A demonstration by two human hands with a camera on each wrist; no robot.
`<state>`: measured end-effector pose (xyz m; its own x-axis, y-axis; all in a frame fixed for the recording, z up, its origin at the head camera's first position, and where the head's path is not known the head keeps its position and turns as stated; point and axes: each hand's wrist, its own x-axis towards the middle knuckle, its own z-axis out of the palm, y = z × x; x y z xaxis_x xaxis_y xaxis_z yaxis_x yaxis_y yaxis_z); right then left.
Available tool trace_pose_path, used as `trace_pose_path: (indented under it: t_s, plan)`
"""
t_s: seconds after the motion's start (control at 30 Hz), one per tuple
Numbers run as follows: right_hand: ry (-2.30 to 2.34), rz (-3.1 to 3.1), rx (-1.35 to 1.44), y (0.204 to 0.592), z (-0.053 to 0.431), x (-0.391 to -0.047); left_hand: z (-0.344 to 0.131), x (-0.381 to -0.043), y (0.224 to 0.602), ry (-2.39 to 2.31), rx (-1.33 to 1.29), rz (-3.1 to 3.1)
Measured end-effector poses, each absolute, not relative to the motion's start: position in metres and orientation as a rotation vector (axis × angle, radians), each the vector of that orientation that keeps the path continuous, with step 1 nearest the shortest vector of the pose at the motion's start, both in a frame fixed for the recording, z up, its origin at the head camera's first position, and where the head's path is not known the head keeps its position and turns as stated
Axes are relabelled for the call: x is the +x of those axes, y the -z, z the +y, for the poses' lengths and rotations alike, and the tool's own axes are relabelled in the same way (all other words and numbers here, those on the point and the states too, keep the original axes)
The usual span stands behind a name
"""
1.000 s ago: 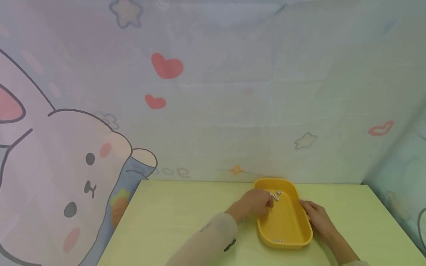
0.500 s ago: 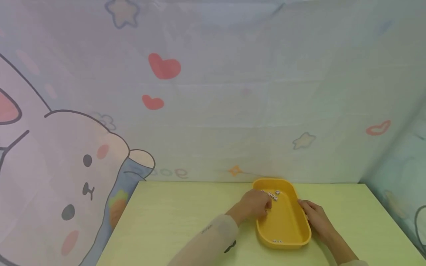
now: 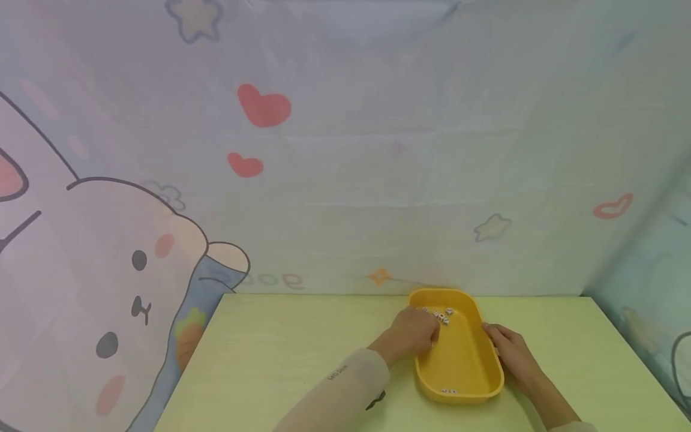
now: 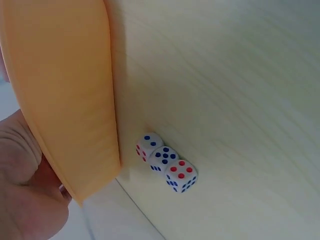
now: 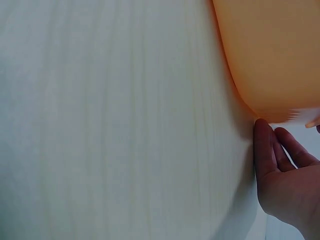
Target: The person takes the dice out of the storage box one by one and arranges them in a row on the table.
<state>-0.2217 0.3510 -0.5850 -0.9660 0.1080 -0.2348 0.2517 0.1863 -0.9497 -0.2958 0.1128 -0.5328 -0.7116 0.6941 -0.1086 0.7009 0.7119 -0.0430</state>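
Observation:
A yellow tray [image 3: 460,366] with rounded corners stands on the table. My left hand [image 3: 414,330] reaches over its left wall, fingers curled down inside. A small light bit at the fingertips looks like a pinched die, mostly hidden. Beyond the fingers lies a cluster of white dice [image 3: 441,318]; a few small dice [image 3: 449,391] sit at the near end. In the left wrist view, three dice [image 4: 165,158] touch in a row on the table outside the tray wall [image 4: 65,95]. My right hand [image 3: 514,354] holds the tray's right side by the rim.
The pale yellow-green table [image 3: 302,342] reaches back to a hanging cloth [image 3: 345,198] printed with a rabbit and hearts. A dark small item [image 3: 375,401] shows beside the left sleeve. A thin cable [image 3: 676,366] hangs at the right edge.
The head view has shifted slightly, so everything appears a little further left. Both hands keep nearly the same place at the tray, with the left fingers moving only slightly.

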Motion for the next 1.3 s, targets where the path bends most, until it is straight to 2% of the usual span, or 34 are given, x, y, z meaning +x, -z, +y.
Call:
trace_pose_path:
  t_s: [0.17,0.3,0.53,0.87,1.07,1.3]
  plan:
    - [1.894,2.332,0.337,0.586,0.350,-0.221,0.100,-0.296,0.524,-0.055,1.263,2.787]
    - [1.888,2.353,0.351,0.587,0.351,-0.222,0.084,-0.299,0.508,-0.369,1.302,2.728]
    - [1.896,2.358,0.347,0.585,0.352,-0.219,0.033,-0.300,0.484,-0.640,1.322,2.707]
    - [1.947,2.337,0.324,0.583,0.349,-0.218,-0.034,-0.289,0.521,-0.725,1.191,2.676]
    - [1.933,2.317,0.365,0.585,0.353,-0.215,-0.042,-0.281,0.548,-0.699,1.130,2.654]
    - [1.921,2.356,0.341,0.583,0.349,-0.218,-0.043,-0.277,0.560,-0.691,1.088,2.693]
